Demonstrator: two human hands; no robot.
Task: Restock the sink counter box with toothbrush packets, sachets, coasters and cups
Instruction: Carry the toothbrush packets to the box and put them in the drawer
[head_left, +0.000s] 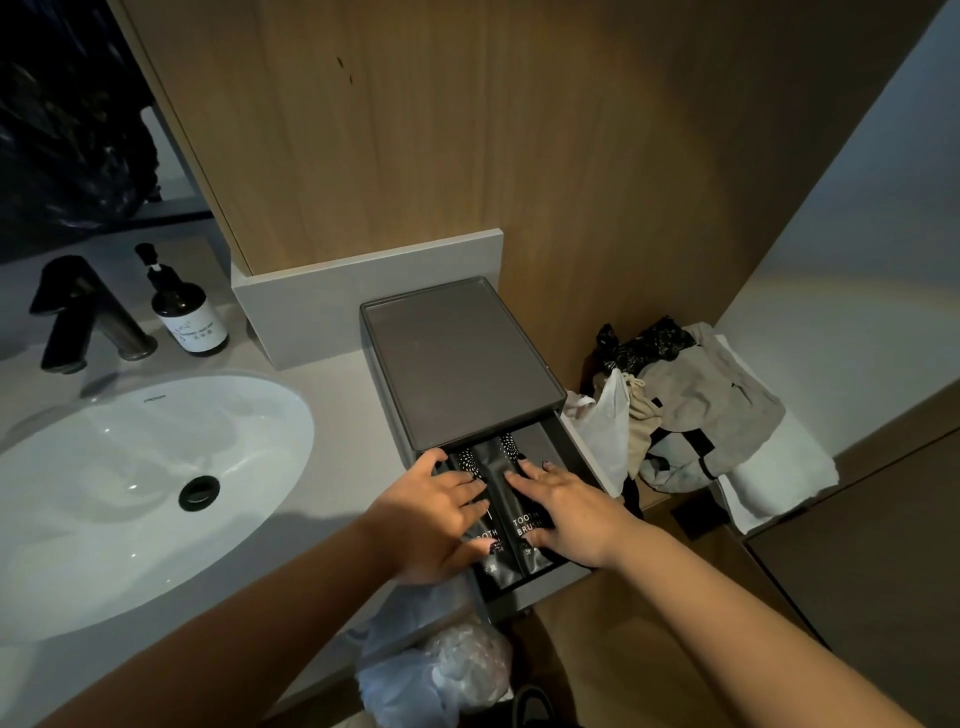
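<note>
1. Crumpled clear plastic bag (436, 670), at the pale grey counter (332, 415) front edge.
2. Left hand (434, 512) and right hand (569, 512): fingers straight, spread, pressing two black toothbrush packets (511, 525) lying side by side in the pulled-out drawer (576, 447).
3. Dark grey rectangular box (457, 364), flat tray top, behind.

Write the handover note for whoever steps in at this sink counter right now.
Left hand and right hand: both flat, fingers straight, pressing the toothbrush packets lying side by side in the pulled-out drawer of the grey counter box.
Done: two packets in.
Left: no sachets, coasters or cups visible in the box; its top tray is bare. The drawer is open.
</note>
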